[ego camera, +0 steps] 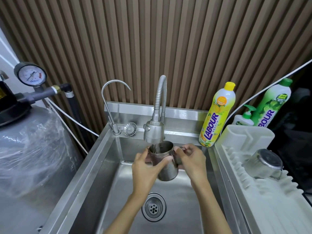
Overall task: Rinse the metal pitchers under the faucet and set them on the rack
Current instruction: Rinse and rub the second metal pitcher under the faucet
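yellow soap btl (217, 115), gauge (31, 74), wrapped tank (33, 149)

We count two pitchers (168, 171) (263, 163), two hands (146, 168) (190, 159) and two faucets (116, 128) (154, 130), one thin and one with a flexible neck. We see one sink (177, 200), with one drain (153, 207) and one strainer (129, 129), and one rack (270, 208). We count two soap bottles (215, 115) (273, 105), one yellow, one green, and one pump bottle (243, 119). We add one gauge (32, 74) and one tank (33, 149)

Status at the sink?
Left hand and right hand both grip pitcher under running faucet. Second pitcher already on rack. Nothing in the way.
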A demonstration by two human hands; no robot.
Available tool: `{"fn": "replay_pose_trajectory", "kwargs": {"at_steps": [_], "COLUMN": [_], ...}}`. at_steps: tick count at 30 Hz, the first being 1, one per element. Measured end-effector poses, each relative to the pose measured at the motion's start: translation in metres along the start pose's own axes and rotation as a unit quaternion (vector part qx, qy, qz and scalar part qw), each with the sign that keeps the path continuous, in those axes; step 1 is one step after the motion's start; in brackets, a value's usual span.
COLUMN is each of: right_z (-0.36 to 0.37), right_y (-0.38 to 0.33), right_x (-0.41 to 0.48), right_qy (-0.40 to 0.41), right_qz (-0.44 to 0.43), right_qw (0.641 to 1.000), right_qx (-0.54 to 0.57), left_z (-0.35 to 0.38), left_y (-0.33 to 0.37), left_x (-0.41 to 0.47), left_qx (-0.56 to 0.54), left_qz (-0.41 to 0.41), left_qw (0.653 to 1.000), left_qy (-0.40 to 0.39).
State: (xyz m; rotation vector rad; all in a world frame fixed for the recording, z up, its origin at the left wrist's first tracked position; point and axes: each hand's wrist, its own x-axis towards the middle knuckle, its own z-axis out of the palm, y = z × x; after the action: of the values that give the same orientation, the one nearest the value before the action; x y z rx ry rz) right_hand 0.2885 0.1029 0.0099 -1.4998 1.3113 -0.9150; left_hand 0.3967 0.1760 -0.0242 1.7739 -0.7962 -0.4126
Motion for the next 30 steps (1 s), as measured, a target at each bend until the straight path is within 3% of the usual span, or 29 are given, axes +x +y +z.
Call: {"fn": "replay_pose_trajectory", "kwargs": {"at_steps": [3,7,11,13,15,17,19,21,23,24,27,30], "right_z": [0.0,0.014,0.031,0.03,0.023,0.015,0.007,-0.001,-0.003,-0.002,0.004,0.011], "right_y": [-0.014,-0.01,0.01,0.017,0.017,0.012,0.003,-0.013,-0.027,-0.032,-0.035,-0.019], "right_x": [-0.008,-0.002,0.006,0.005,0.004,0.005,0.007,0.004,-0.003,-0.007,-0.01,-0.003], "right_qy": [0.058,0.016,-0.106,-0.158,-0.19,-0.183,-0.143,-0.078,-0.025,-0.005,-0.012,-0.096], "right_qz": [-0.081,-0.088,0.028,0.068,0.084,0.096,0.086,0.024,-0.065,-0.104,-0.139,-0.084], "right_qw": [0.992,0.99,0.921,0.898,0.918,0.951,0.98,0.995,0.976,0.968,0.987,0.981], "right_qx": [-0.075,0.107,0.375,0.405,0.339,0.228,0.104,-0.055,-0.207,-0.229,-0.085,0.148], "left_z": [0.009,0.017,0.004,-0.006,-0.014,-0.016,-0.013,-0.008,0.001,0.006,0.012,0.006], "left_y": [-0.008,-0.01,-0.004,0.003,0.008,0.009,0.006,0.0,-0.008,-0.009,-0.001,0.007], "left_x": [0.007,0.018,0.025,0.023,0.016,0.007,-0.002,-0.006,-0.006,-0.006,-0.002,0.01], "left_qx": [-0.108,-0.201,-0.109,-0.034,0.066,0.099,0.056,-0.003,-0.076,-0.121,-0.258,-0.269], "left_qz": [-0.04,-0.021,0.057,0.081,0.083,0.056,0.01,-0.026,-0.043,-0.052,-0.054,0.02], "left_qw": [0.991,0.978,0.992,0.996,0.992,0.99,0.996,0.999,0.996,0.99,0.963,0.963], "left_qy": [-0.067,-0.048,0.028,0.035,0.066,0.086,0.065,0.022,-0.03,-0.048,-0.047,0.005]}}
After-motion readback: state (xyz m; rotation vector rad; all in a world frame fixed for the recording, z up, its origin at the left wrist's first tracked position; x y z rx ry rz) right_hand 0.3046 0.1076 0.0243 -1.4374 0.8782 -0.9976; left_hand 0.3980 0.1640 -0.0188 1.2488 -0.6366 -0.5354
